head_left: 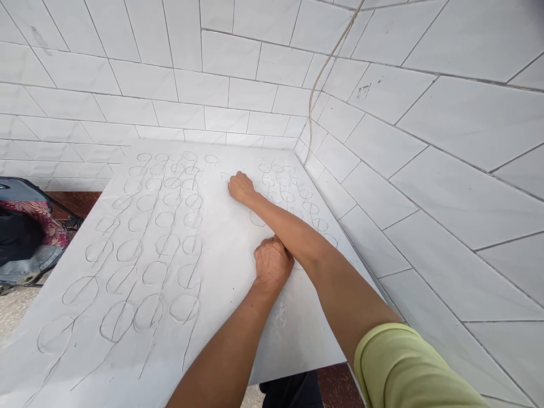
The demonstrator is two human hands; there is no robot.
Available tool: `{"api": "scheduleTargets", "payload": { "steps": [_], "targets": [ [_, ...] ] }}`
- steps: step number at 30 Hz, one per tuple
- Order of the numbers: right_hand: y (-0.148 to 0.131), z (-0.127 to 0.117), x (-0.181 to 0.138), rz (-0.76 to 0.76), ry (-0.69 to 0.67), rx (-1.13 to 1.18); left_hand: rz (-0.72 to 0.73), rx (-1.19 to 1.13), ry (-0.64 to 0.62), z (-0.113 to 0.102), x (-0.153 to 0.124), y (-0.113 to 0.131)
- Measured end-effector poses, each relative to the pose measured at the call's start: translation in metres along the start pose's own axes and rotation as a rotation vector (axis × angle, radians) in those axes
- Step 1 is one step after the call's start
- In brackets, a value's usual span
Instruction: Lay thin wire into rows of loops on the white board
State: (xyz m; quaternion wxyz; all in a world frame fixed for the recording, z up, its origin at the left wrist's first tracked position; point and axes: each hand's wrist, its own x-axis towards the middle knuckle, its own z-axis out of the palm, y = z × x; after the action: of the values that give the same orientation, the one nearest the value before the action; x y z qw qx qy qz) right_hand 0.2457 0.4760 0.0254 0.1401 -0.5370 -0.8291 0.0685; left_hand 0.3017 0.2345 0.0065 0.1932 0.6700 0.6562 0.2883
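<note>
A white tabletop (pixel 238 255) carries several thin wire loops with long stems (pixel 155 273), laid in rows on the left and another group (pixel 293 192) at the far right. My right hand (pixel 240 187) reaches far forward, fingers closed, touching a small wire loop (pixel 225 177) between the two groups. My left hand (pixel 272 263) rests knuckles-up on the table under my right forearm, fingers curled, and what it holds is hidden.
White tiled walls (pixel 425 141) stand behind and to the right of the table. A cable (pixel 318 85) hangs down in the corner. Bags and folded cloth (pixel 25 226) lie on the floor at the left. The table's front edge is near my body.
</note>
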Motion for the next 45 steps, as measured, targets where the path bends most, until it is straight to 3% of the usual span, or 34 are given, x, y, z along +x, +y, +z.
{"api": "scheduleTargets", "payload": {
  "steps": [5, 10, 15, 22, 33, 45],
  "targets": [
    [-0.011, -0.004, 0.009, -0.013, 0.004, 0.029, -0.038, -0.037, 0.004, -0.002, 0.001, 0.000],
    [-0.006, -0.013, -0.007, 0.160, 0.017, 0.058, -0.007, -0.034, -0.008, -0.002, -0.001, 0.001],
    [-0.011, -0.015, -0.016, 0.115, -0.038, 0.046, -0.001, -0.014, -0.007, -0.001, -0.001, 0.002],
    [-0.034, -0.007, 0.011, 0.139, -0.034, 0.089, -0.047, -0.053, -0.018, -0.002, 0.000, 0.002],
    [-0.042, 0.007, 0.056, 0.313, -0.022, 0.230, -0.088, -0.095, -0.115, -0.008, -0.001, 0.000],
    [-0.037, 0.009, 0.059, 0.327, -0.031, 0.324, -0.051, -0.086, -0.128, -0.004, -0.002, -0.001]
  ]
}}
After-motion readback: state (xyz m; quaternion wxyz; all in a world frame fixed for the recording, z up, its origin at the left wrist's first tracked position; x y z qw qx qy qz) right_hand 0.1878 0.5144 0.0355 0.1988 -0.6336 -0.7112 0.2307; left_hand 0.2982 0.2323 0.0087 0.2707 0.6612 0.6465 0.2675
